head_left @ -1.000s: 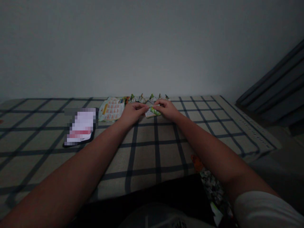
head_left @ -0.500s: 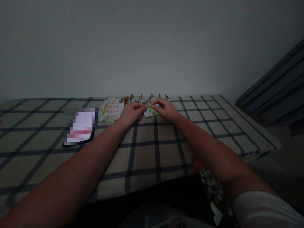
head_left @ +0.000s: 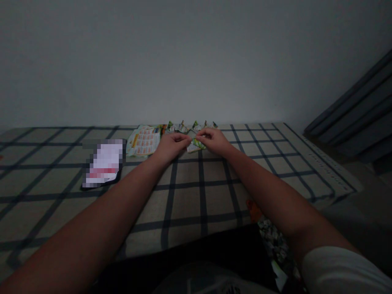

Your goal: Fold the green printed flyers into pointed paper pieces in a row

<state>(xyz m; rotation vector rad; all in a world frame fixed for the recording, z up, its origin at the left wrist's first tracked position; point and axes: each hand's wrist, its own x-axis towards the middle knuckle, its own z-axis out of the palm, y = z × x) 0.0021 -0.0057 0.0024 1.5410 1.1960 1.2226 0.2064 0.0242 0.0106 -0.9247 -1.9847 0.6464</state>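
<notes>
A small piece of printed paper, green and white and seemingly folded, lies between my two hands. My left hand pinches at its left upper edge, thumb and index finger together. From the other side my right hand is closed on it in a pinch, fingers curled. Exact fold lines are too small and dark to make out. Just behind the hands, several pointed folded paper pieces stand in a row near the wall.
Left of my left hand lies a stack of printed sheets. Nearer on the left is a phone-like device with a lit, blurred screen. A checked cloth covers the table, which meets a plain wall. Dark folded fabric hangs at the right.
The printed paper has shifted and tilted slightly between my fingers. My right hand has dipped a little; both hands keep their pinch. All else stays put.
</notes>
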